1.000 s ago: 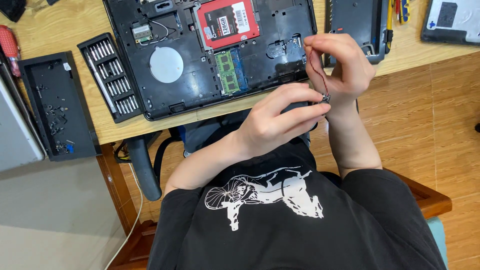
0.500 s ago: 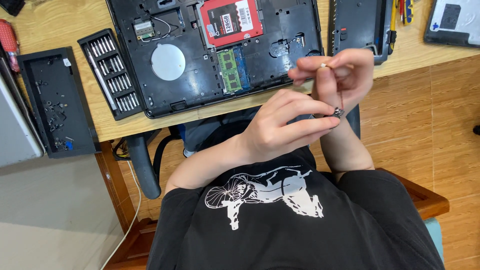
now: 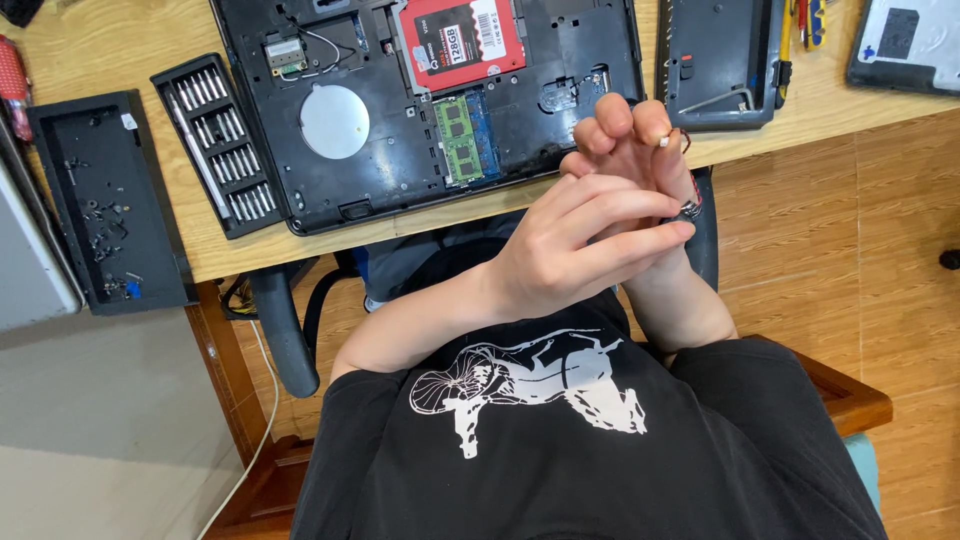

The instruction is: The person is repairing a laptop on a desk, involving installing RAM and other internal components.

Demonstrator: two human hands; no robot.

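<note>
Far left on desk: black tray w/ small loose screws in it. Next, black bit case w/ rows of silver bits. Then opened laptop base, red rectangular drive w/ white label up top, green memory stick below it. Left hand crosses in front, fingertips pinching small dark part. Right hand behind, fingers upright, gripping thin tool. Both just off desk edge.
</note>
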